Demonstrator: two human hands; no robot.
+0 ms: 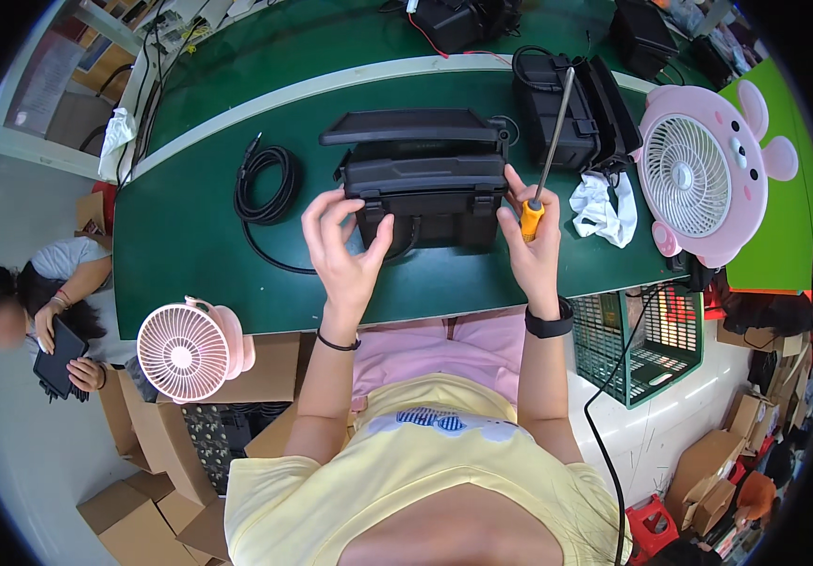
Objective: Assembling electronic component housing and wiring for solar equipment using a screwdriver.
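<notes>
- Left hand (342,247), in the middle of the frame: fingers curled, thumb pressed on the front left side of the black box (425,189). Holding that side of it.
- Right hand (534,247), just right of the middle: wrapped around the orange grip of a screwdriver (546,156), with fingertips also touching the right corner of the black box. Long metal shaft pointing up and to the right.
- Black box sitting on the green surface (190,245), in the upper middle of the frame, between both hands. Hard plastic, with ridges, clips at the front and a flat lid-like part on top.
- Looks stiff and a bit heavy, so probably not bendy or squishy. Smooth sides could slip; ridges and corners look like the best spots to grab, one hand on each side.
- Screwdriver looks light and hard, with a sharp tip. Best held by the fat orange grip.
- Coiled black cable (265,184) to the left of the box, soft and floppy.
- White rag (600,209) to the right, near the screwdriver hand.
- Pink fan (699,184) with ears at the right edge; another small pink fan (185,351) at the lower left.
- A second black box (572,108) behind, at the upper right.
</notes>
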